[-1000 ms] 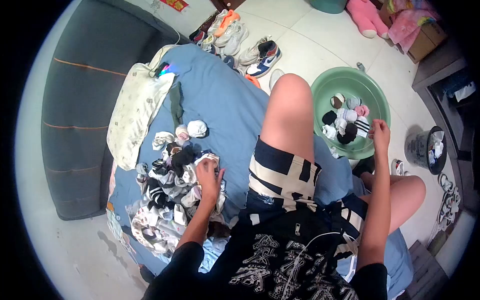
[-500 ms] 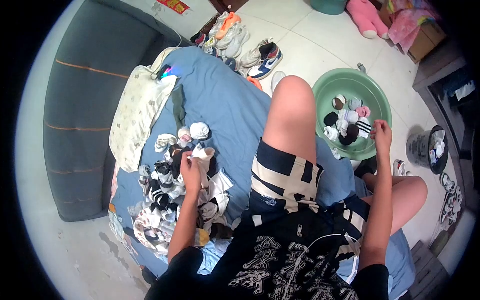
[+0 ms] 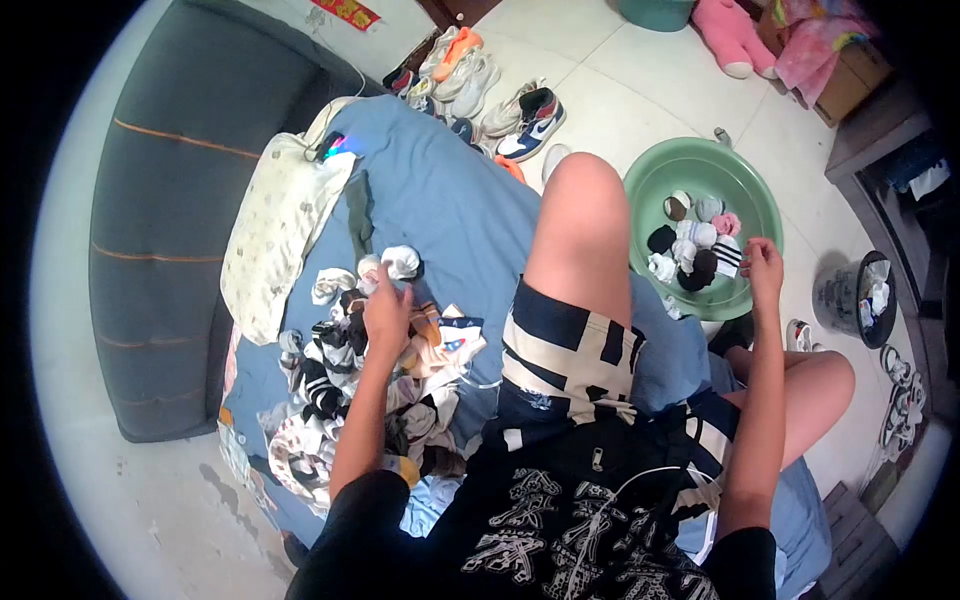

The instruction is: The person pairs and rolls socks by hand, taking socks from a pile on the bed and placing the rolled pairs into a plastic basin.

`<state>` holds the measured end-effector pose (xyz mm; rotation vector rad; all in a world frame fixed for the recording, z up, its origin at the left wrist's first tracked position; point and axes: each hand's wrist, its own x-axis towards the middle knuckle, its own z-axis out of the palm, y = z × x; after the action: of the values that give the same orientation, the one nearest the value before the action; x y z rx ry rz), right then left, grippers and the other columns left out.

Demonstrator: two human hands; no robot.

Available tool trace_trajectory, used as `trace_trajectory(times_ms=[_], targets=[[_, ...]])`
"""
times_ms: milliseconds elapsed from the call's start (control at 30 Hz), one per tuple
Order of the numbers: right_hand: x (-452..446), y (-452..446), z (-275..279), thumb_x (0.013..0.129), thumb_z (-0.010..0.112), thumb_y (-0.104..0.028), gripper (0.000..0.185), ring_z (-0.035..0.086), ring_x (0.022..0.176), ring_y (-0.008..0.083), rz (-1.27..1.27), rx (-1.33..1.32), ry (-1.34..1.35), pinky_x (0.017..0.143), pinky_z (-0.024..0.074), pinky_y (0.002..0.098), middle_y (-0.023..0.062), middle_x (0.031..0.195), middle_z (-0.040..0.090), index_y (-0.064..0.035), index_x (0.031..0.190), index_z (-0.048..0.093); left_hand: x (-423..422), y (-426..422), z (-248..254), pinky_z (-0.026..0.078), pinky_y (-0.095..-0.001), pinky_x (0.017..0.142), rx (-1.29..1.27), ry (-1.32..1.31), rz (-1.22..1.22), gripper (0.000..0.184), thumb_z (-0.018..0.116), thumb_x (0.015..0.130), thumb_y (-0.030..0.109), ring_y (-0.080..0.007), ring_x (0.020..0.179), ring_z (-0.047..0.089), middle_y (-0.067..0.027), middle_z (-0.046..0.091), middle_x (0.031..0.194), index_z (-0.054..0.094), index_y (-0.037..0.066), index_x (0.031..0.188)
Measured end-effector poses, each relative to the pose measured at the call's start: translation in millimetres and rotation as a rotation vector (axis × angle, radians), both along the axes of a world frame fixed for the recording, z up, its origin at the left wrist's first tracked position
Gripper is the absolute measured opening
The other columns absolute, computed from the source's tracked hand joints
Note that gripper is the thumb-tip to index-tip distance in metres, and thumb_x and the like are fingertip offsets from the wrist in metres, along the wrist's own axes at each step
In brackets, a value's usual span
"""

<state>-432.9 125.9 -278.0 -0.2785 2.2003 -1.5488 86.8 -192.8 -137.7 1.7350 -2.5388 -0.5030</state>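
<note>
My left hand (image 3: 387,305) is over the sock pile (image 3: 340,385) on the bed. Its thumb and forefinger are apart, with the fingertips beside a pale sock (image 3: 369,266) and a balled white sock (image 3: 402,262). Near its wrist lies a light sock with a blue and red pattern (image 3: 461,336). My right hand (image 3: 763,262) hangs at the right rim of the green tub (image 3: 647,160), fingers closed on the end of a white sock with black stripes (image 3: 728,257). Several rolled socks, among them a pink one (image 3: 726,224) and a dark brown one (image 3: 702,268), lie in the tub.
A dark green sock (image 3: 359,215) and a pillow (image 3: 285,235) lie on the blue bed sheet (image 3: 440,190). Shoes (image 3: 530,125) line the floor beyond the bed. A waste bin (image 3: 842,297) stands right of the tub, and a pink plush toy (image 3: 735,40) lies behind it.
My left hand has moved slightly up the pile and its fingers have spread. A white sock it was at is gone from there, and a patterned sock now shows near the wrist. My right hand has not moved.
</note>
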Motion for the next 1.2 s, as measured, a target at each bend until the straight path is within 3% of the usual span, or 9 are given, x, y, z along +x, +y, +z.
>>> trace_trajectory(times_ms=[167,433,533,600,700,800,867,933,1200], targets=[[5.7,-3.0,2.9,0.094,0.055,-0.020,0.018,0.059,0.059,0.0122,0.016,0.000,0.020,0.048,0.0479,0.0253,0.0054,0.080,0.062,-0.0037,0.098,0.060,-8.3,-55.9,-46.8,0.049,-0.0464,0.085,-0.315,-0.329,-0.097,0.063,0.078,0.070,0.019,-0.0434,0.111,0.051,-0.0236,0.040,0.124,0.051,0.010,0.126],[21.9,2.1,36.6,0.094,0.054,-0.019,0.019,0.059,0.061,0.0117,0.034,-0.002,0.050,0.051,0.0470,0.0246,0.0052,0.080,0.062,-0.0029,0.100,0.060,-64.7,-74.9,8.5,0.051,-0.0408,0.084,-0.266,-0.406,0.077,0.069,0.084,0.062,0.046,-0.0399,0.102,0.060,-0.0255,0.060,0.112,0.057,-0.001,0.106],[23.6,-3.8,44.7,0.094,0.055,-0.020,0.019,0.059,0.059,0.0121,0.041,-0.063,0.066,0.050,0.0473,0.0254,0.0053,0.078,0.062,-0.0026,0.098,0.061,-97.5,-60.0,55.0,0.052,-0.0377,0.072,-0.141,-0.254,0.013,0.064,0.080,0.070,0.048,-0.0321,0.079,0.066,-0.0179,0.066,0.087,0.058,-0.003,0.101],[27.9,-7.1,58.0,0.094,0.055,-0.018,0.017,0.059,0.059,0.0113,0.041,-0.104,0.069,0.050,0.0471,0.0250,0.0049,0.077,0.062,-0.0028,0.098,0.061,-133.1,-32.2,84.1,0.050,-0.0302,0.058,0.263,0.426,-0.077,0.045,0.067,0.086,0.045,-0.0198,0.062,0.063,-0.0108,0.065,0.075,0.059,0.001,0.094],[44.4,-22.5,95.0,0.095,0.054,-0.014,0.013,0.057,0.062,0.0094,0.102,-0.195,0.057,0.053,0.0464,0.0232,0.0044,0.079,0.062,-0.0042,0.101,0.061,-198.4,32.9,120.6,0.048,-0.0255,0.055,0.768,0.825,-0.100,0.049,0.042,0.097,0.047,-0.0141,0.061,0.062,-0.0076,0.064,0.075,0.061,0.003,0.095],[61.6,-26.7,127.0,0.098,0.049,-0.016,0.017,0.057,0.067,0.0090,0.172,-0.277,0.007,0.060,0.0468,0.0237,0.0039,0.083,0.063,-0.0057,0.107,0.059,-267.5,74.8,93.5,0.053,-0.0306,0.077,1.002,1.179,0.125,0.043,0.032,0.102,0.039,-0.0192,0.088,0.065,-0.0080,0.064,0.099,0.055,0.005,0.113],[71.2,-25.0,156.5,0.099,0.049,-0.022,0.024,0.056,0.066,0.0092,0.216,-0.349,-0.090,0.060,0.0462,0.0243,0.0040,0.081,0.063,-0.0040,0.113,0.055,-312.4,97.5,60.1,0.053,-0.0309,0.083,1.299,1.304,-0.116,0.043,0.030,0.102,0.040,-0.0205,0.093,0.064,-0.0081,0.063,0.104,0.054,0.007,0.118],[67.7,-20.1,163.9,0.099,0.049,-0.025,0.027,0.057,0.065,0.0107,0.255,-0.548,-0.178,0.059,0.0463,0.0243,0.0058,0.082,0.063,-0.0039,0.117,0.052,-364.9,134.2,56.0,0.047,-0.0330,0.093,1.364,1.160,-0.071,0.040,0.032,0.102,0.032,-0.0174,0.103,0.060,-0.0082,0.061,0.112,0.051,0.003,0.121],[33.5,15.4,149.2,0.096,0.057,-0.026,0.036,0.059,0.080,0.0116,-0.232,-0.430,0.005,0.059,0.0522,0.0250,0.0066,0.093,0.059,-0.0024,0.121,0.049,-457.3,196.8,24.8,0.046,-0.0274,0.085,0.727,1.118,-0.700,0.029,0.062,0.088,0.008,-0.0159,0.095,0.057,-0.0077,0.058,0.102,0.055,0.001,0.115]])
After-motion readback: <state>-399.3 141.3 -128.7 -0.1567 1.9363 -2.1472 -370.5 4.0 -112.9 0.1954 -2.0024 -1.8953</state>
